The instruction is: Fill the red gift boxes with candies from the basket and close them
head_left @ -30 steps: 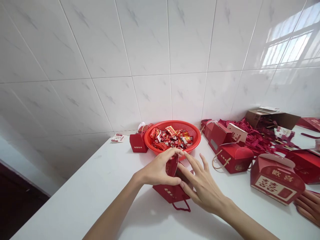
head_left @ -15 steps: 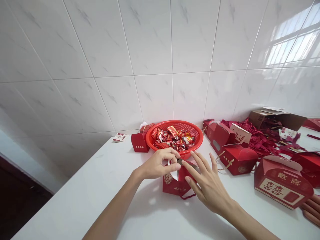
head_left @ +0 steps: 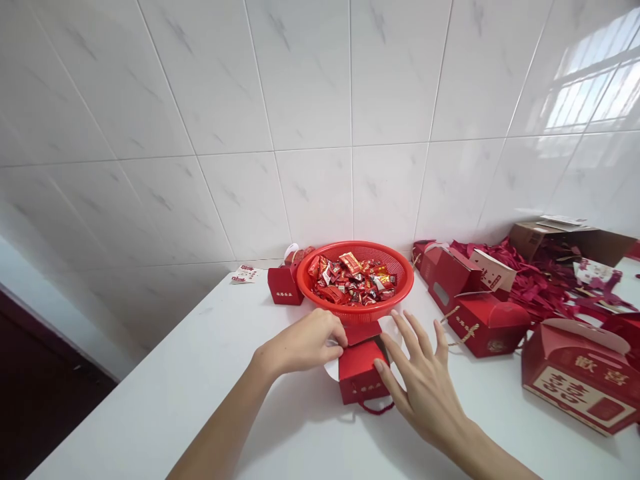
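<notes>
A small red box (head_left: 363,373) stands on the white table in front of the basket, with a dark red cord at its lower front. One red flap lies over its top, another is raised at the back, and white flaps spread at both sides. My left hand (head_left: 305,340) is at the box's left rear, its curled fingers pinching the box near the raised flap. My right hand (head_left: 420,373) has its fingers spread, the fingertips at the box's right side and right flap.
Behind the box is a red basket (head_left: 406,285) of wrapped sweets. Red gift boxes (head_left: 580,377), magenta ribbons (head_left: 537,283) and a cardboard box (head_left: 607,243) lie right. A small red box (head_left: 285,287) and cards (head_left: 247,274) are at the back left.
A red flap now lies across the box's top, and the white flaps are spread to the sides. My left hand has moved slightly left and down. The view has shifted a little.
</notes>
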A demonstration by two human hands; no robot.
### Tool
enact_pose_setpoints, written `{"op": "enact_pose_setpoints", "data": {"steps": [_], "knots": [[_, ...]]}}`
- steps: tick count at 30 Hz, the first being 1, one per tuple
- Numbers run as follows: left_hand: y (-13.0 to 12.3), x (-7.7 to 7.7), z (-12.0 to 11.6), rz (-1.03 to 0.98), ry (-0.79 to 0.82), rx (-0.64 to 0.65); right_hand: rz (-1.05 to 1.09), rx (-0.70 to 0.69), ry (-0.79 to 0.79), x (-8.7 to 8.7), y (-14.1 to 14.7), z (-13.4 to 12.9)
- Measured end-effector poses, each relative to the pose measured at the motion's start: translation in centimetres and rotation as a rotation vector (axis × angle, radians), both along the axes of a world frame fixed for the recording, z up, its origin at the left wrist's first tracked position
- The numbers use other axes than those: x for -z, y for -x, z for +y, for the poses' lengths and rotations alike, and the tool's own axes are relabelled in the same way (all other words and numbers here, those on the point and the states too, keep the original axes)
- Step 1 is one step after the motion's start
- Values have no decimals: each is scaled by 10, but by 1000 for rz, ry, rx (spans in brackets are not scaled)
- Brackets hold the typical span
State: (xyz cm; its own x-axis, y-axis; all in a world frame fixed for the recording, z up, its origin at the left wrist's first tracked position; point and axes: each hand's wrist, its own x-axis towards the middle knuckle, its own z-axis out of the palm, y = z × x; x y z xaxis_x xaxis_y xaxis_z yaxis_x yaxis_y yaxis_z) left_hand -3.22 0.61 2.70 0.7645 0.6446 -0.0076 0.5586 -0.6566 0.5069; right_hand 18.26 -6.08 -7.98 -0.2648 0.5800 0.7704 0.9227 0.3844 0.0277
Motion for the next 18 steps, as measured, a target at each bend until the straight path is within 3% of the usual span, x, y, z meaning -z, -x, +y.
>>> {"op": "enact_pose_setpoints", "data": {"steps": [4, 11, 18], "knots": [[-3, -1, -3, 26, -4, -10, -76, 28, 41, 0, -3, -1], [-5, -6, -8, -7, -9, -19, -2, -101, 91, 3, -3, -1], [-3, -2, -8, -22, -14, -46, 23, -149, -3, 0, -4, 1]]}}
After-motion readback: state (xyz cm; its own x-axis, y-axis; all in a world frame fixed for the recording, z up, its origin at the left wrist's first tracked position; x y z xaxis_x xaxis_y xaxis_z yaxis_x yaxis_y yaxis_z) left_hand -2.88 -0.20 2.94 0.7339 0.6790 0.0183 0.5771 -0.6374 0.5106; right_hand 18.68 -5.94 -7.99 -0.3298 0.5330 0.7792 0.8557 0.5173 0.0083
